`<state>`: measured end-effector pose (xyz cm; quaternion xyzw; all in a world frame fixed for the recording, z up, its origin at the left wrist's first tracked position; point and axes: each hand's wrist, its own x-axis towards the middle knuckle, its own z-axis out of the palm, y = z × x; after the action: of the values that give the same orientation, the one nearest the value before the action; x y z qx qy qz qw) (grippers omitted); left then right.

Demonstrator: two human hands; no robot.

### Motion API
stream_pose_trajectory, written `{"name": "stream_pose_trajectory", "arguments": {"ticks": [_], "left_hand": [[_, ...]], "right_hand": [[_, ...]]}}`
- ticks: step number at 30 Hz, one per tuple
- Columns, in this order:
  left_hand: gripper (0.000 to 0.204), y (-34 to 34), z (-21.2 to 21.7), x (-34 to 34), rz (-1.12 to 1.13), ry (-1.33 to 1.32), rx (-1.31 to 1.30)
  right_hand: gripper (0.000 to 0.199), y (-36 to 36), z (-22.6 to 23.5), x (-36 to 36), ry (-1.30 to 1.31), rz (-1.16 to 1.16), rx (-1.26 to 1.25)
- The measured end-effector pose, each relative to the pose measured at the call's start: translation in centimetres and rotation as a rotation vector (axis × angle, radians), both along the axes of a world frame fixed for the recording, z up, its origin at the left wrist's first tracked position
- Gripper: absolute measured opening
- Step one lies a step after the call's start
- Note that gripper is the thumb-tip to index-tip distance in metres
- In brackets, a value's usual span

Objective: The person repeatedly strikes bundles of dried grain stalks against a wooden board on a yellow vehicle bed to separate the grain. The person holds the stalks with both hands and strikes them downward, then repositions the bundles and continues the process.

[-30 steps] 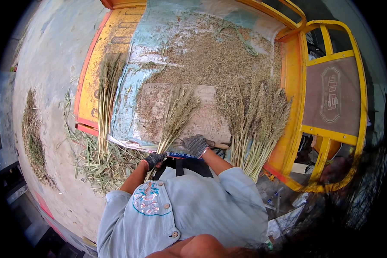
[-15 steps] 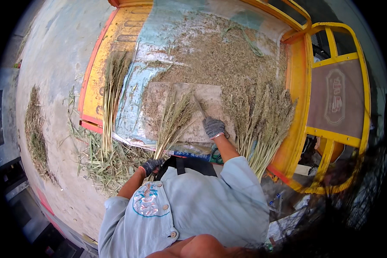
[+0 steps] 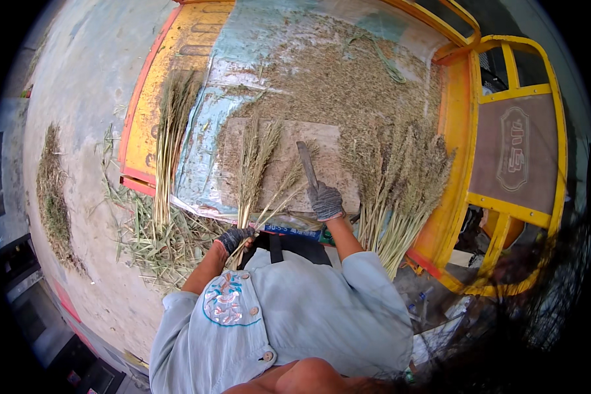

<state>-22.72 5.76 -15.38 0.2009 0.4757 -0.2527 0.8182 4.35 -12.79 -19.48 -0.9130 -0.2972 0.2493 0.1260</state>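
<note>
We are gripping w/ both gloved hands. Nearest us, the left hand (image 3: 235,238) is closing round the stalk ends of a grass bundle (image 3: 256,164), just off the near edge of the wooden board (image 3: 279,167). The bundle's long axis is running from that hand away from us, seed heads fanning out across the board.

The right hand (image 3: 325,200) is clamping the handle of a flat blade (image 3: 306,164) at the board's near edge, blade pointing away and leaning slightly left, lying just right of the bundle heads, approx. parallel to them. So the heads are lying left of the blade; the right hand is nearer them than the left.

Count: 1 blade, 1 board, 1 bundle in hand. We are also seeing 1 bigger bundle (image 3: 400,177) at the board's right edge, 1 long sheaf (image 3: 171,131) at the left on the yellow cart bed (image 3: 453,164), and loose chaff (image 3: 348,79) piling at the far side.
</note>
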Motion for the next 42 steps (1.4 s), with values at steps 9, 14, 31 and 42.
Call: {"name": "stream_pose_trajectory", "arguments": {"ticks": [9,14,31,42], "left_hand": [[0.021,2.2,-1.8,2.7,-0.245,0.037,0.676],[0.029,0.3,-3.3,3.3,-0.527,0.171,0.810],[0.047,-0.3,-4.8,2.0,-1.100,0.247,1.466],[0.036,0.9,-5.2,1.1,-0.345,-0.200,0.071]], "right_hand": [[0.037,-2.6,2.9,-4.5,0.019,0.171,0.103],[0.041,-0.6,3.5,-5.3,0.135,0.413,-0.032],[0.031,-1.4,7.8,-5.1,-0.070,0.250,0.344],[0.038,-3.3,0.2,-5.6,0.220,0.331,-0.088]]}}
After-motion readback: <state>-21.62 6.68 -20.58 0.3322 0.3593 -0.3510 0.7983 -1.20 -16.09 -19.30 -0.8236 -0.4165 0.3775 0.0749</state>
